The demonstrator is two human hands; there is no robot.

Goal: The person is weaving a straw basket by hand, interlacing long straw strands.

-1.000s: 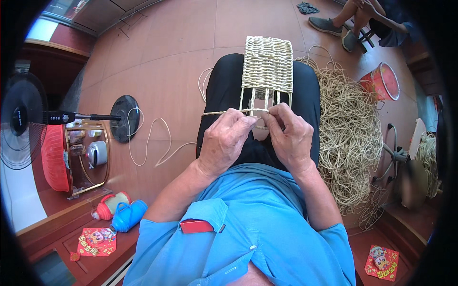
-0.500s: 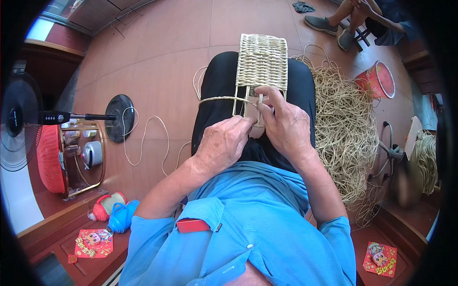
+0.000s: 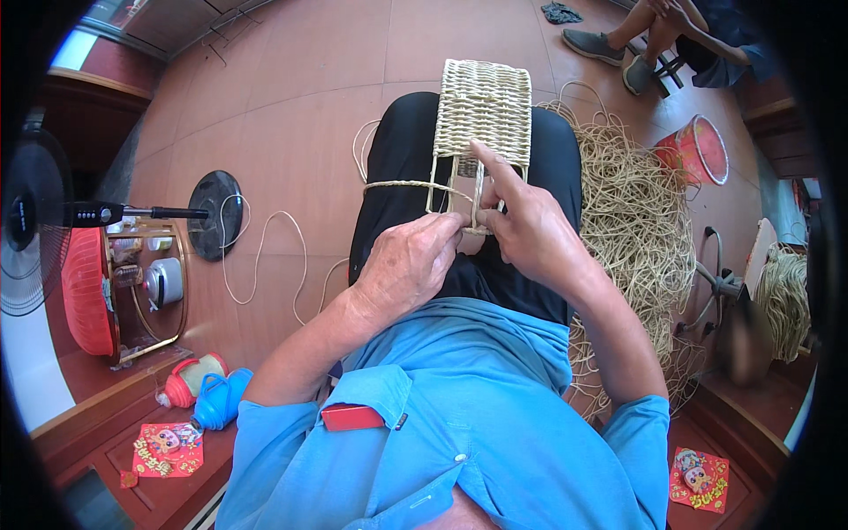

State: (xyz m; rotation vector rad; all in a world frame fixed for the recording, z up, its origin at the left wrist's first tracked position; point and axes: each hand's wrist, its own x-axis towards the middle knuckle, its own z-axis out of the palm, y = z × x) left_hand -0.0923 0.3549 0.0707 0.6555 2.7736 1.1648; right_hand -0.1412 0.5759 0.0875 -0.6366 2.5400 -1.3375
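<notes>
1. Wickerwork (image 3: 483,110) of pale cord lies lengthwise on the lap, over the black trousers (image 3: 382,155); its far part is closely woven, its near part a bare frame of slim uprights and a lower bar.
2. A twisted strand (image 3: 402,184) of similar colour crosses from the left thigh to the uprights, below the woven edge.
3. The left hand (image 3: 408,258) is at the near end of the frame, thumb and fingers pinched together on it.
4. The right hand (image 3: 534,225) meets it there from the other side: index finger stretched up to the woven edge, thumb beside an upright, other fingers curled. Whether it grips anything I cannot tell.
5. Nearer the body comes a blue shirt (image 3: 521,397), with a red box (image 3: 353,417) showing at its pocket.
6. Beside the right leg, a tangled heap of cord (image 3: 632,230) covers part of the floor (image 3: 309,88); a red bucket (image 3: 692,152) is just beside the heap.
7. To the left, a thin cord (image 3: 305,256) curls by a round black base (image 3: 215,216); farther out are a fan (image 3: 35,212) and a blue bottle (image 3: 223,399).
8. Beyond the bucket, another person's shoes (image 3: 590,46) rest on the floor.
</notes>
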